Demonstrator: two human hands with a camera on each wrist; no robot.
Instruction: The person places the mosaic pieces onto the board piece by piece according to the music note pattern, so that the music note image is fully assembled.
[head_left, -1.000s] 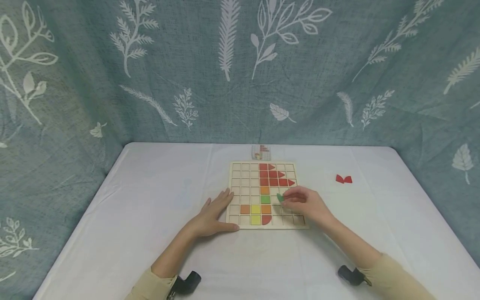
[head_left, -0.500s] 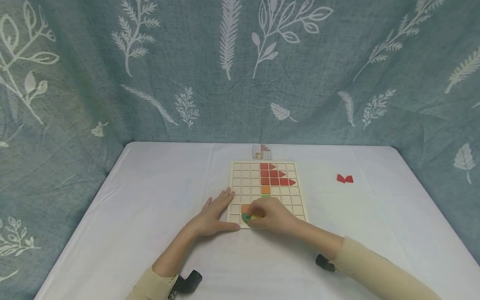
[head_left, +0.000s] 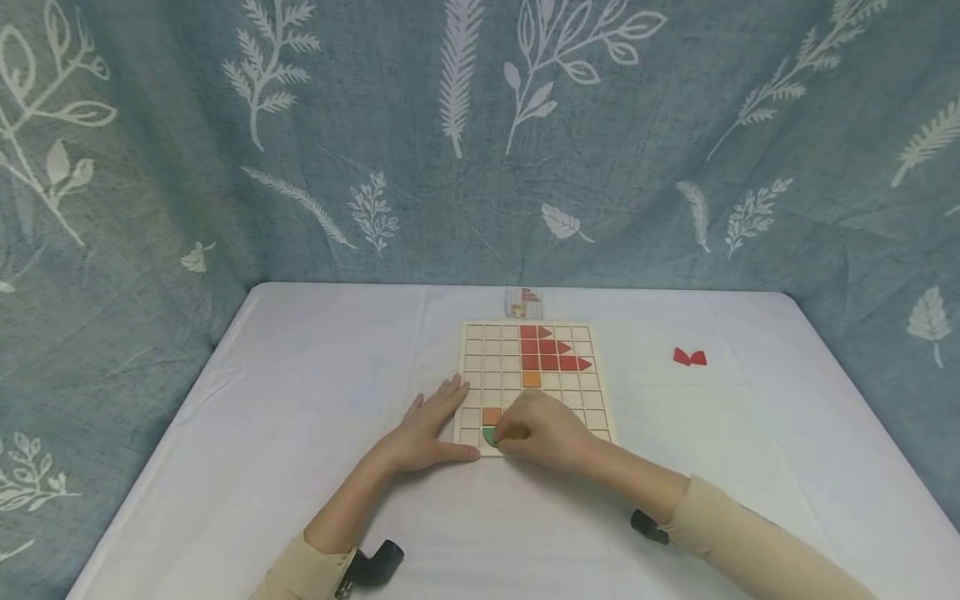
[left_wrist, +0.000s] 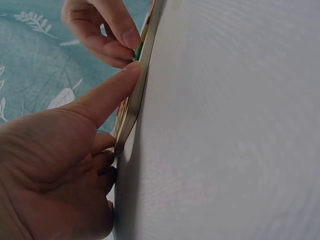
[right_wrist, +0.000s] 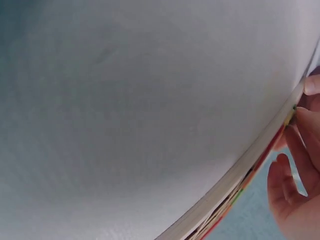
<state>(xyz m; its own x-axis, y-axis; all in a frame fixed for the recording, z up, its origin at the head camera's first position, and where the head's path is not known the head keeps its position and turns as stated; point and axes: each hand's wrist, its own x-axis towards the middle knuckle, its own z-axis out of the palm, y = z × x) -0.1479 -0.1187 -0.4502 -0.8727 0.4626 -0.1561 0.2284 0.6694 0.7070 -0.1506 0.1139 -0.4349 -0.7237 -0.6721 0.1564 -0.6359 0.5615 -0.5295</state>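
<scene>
A wooden grid board (head_left: 474,363) lies on the table, with red, orange and other coloured pieces in its cells. My left hand (head_left: 420,440) rests along the board's left side, fingers spread and thumb at the near left corner. In the near row, my right hand (head_left: 547,431) pinches a green rounded piece (head_left: 490,436) that sits at its cell. The left wrist view shows the right thumb and finger at that green piece (left_wrist: 138,53), close to the left thumb. The right hand covers several pieces in the board's lower middle.
Two red pieces (head_left: 689,357) lie on the white tablecloth to the right of the board. Behind the board is a small pattern card (head_left: 523,303). A patterned blue-green curtain (head_left: 480,208) hangs beyond the table's far edge.
My right hand has carried the green piece leftward from over the board's right part to the near row, where the piece now lies lower in its cell. The left hand stays put.
</scene>
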